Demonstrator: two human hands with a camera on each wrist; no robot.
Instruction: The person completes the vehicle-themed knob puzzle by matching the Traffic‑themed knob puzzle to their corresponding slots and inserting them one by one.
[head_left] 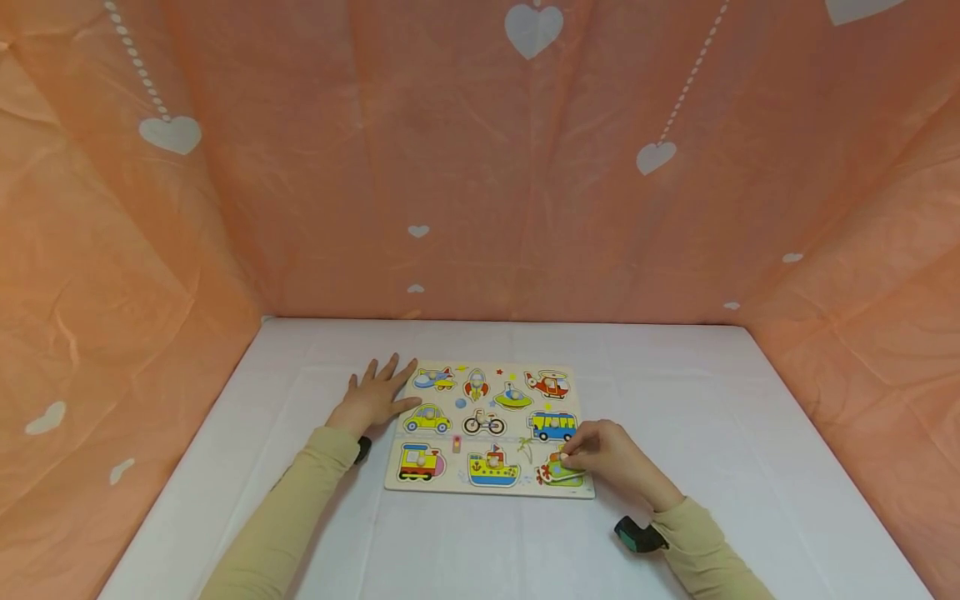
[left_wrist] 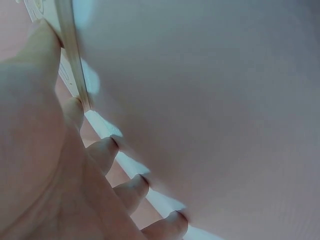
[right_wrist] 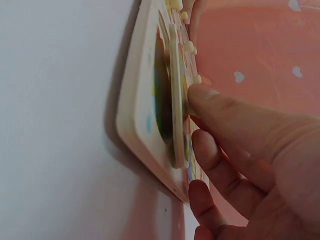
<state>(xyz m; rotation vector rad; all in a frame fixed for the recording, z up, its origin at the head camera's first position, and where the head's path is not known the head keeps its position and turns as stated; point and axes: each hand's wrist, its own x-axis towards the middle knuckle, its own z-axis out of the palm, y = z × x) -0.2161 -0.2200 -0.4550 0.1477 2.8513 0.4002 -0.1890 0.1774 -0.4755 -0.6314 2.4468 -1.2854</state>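
Observation:
A wooden peg puzzle board [head_left: 454, 473] with vehicle pictures lies flat on the white table. My right hand [head_left: 611, 460] is at its front right corner. Thumb and fingertips pinch the knob of a puzzle piece [right_wrist: 176, 115], which stands off the board over its picture recess [right_wrist: 161, 95]; the vehicle on it is partly hidden by the fingers. My left hand [head_left: 370, 400] lies spread at the board's far left edge, its thumb and index fingertip on the board and the other fingers out over the tablecloth.
Knobbed pieces sit in the board, among them a train [head_left: 420, 463], a ship [head_left: 492, 468], a bus [head_left: 553, 425] and a bicycle [head_left: 483, 423]. White cloth covers the table [head_left: 480, 550]. Orange curtains [head_left: 450, 167] with white hearts enclose its back and sides.

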